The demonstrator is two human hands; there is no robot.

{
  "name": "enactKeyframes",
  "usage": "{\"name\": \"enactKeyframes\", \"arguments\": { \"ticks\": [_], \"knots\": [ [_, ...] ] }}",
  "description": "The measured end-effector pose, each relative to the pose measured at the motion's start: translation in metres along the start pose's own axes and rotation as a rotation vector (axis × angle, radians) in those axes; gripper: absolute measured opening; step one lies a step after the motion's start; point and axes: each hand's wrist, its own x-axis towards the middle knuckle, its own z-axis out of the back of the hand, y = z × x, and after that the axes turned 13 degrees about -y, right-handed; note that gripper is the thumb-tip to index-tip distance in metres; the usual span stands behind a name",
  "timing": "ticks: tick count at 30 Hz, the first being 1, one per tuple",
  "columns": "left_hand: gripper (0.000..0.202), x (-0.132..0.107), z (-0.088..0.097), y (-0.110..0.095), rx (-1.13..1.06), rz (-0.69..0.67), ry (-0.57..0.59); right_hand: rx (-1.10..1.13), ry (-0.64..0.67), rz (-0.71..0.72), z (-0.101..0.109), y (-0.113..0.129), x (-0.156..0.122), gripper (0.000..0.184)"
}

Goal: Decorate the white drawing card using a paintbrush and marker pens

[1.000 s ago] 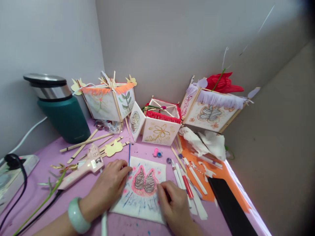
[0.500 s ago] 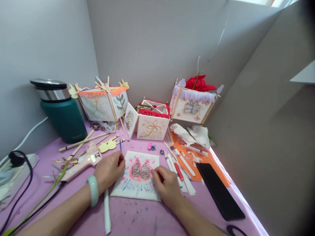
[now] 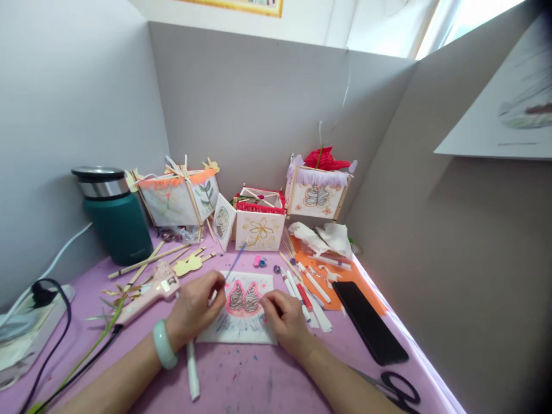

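A square white paper panel (image 3: 241, 329) painted with two striped cone shapes ringed in pink lies flat on the purple table (image 3: 259, 385). My left hand (image 3: 194, 307), a pale green bangle on its wrist, is closed on a thin blue paintbrush (image 3: 235, 265) whose far end slants up and to the right over the panel's left edge. My right hand (image 3: 284, 322) rests on the panel's right side, fingers curled and pressed to the paper; I cannot make out anything in them.
Three paper-and-stick lantern boxes (image 3: 259, 227) stand along the back wall beside a green flask (image 3: 114, 215). A pink glue gun (image 3: 144, 296) lies left of my hand. White markers (image 3: 302, 290), a black phone (image 3: 368, 322), scissors (image 3: 399, 391) and orange paper (image 3: 340, 276) lie right.
The camera has tilted up and pulled back, showing more wall. The blue brush in my left hand has swung from upright to slanting right. My right hand stays on the panel.
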Motion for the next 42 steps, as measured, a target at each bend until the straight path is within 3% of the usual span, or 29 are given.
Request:
{"name": "enactKeyframes", "arguments": {
  "ticks": [4, 7, 11, 13, 16, 20, 24, 29, 34, 38, 42],
  "knots": [
    [0.013, -0.007, -0.007, -0.016, -0.188, -0.176, 0.133, 0.183, 0.071, -0.231, -0.002, 0.002, 0.002, 0.035],
    [0.015, -0.013, -0.012, -0.023, -0.225, -0.267, 0.169, 0.286, 0.067, -0.397, -0.003, 0.005, 0.004, 0.038],
    [0.016, -0.017, -0.015, -0.026, -0.291, -0.277, 0.242, 0.208, -0.023, -0.394, 0.002, 0.006, 0.011, 0.044],
    [0.013, -0.016, -0.014, -0.022, -0.277, -0.203, 0.249, 0.079, -0.114, -0.304, 0.011, 0.004, 0.018, 0.043],
    [0.012, -0.011, -0.013, -0.009, -0.145, 0.021, 0.178, -0.222, -0.169, -0.164, 0.032, -0.002, 0.033, 0.042],
    [0.020, -0.002, -0.008, 0.011, 0.091, 0.300, 0.188, -0.674, -0.038, -0.117, 0.056, -0.005, 0.045, 0.039],
    [0.023, 0.004, -0.006, 0.020, 0.165, 0.373, 0.291, -0.968, 0.142, -0.156, 0.064, -0.002, 0.045, 0.037],
    [0.025, 0.005, -0.005, 0.024, 0.235, 0.351, 0.254, -0.921, 0.119, -0.078, 0.051, 0.004, 0.034, 0.034],
    [0.029, 0.008, -0.002, 0.028, 0.206, 0.458, 0.281, -0.801, 0.173, 0.007, 0.029, 0.009, 0.013, 0.032],
    [0.034, 0.009, -0.003, 0.030, 0.008, 0.702, 0.334, -0.768, 0.217, -0.047, 0.022, 0.009, 0.006, 0.023],
    [0.045, 0.008, -0.006, 0.032, -0.259, 0.969, 0.347, -0.656, 0.232, -0.230, 0.022, 0.011, 0.008, 0.018]
  ]
}}
